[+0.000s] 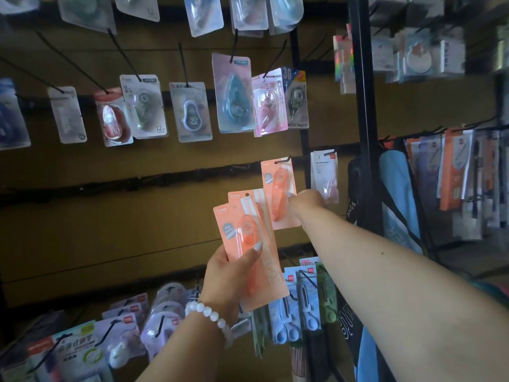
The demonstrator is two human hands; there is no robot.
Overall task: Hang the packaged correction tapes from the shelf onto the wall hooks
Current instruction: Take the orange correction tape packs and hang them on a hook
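Note:
My left hand (pixel 228 274), with a white bead bracelet on the wrist, grips a fanned stack of orange packaged correction tapes (pixel 249 241) in front of the brown wall. One more orange correction tape pack (pixel 278 188) hangs by its top hole on a black wall hook (pixel 283 160). My right hand (pixel 305 201) reaches forward and pinches that hanging pack at its right edge, about halfway down.
Rows of black hooks carry other packaged tapes above (pixel 234 92) and below (pixel 165 312). A white pack (pixel 324 172) hangs just right of the orange one. A black upright post (pixel 367 111) and a rack of stationery (pixel 454 175) stand on the right.

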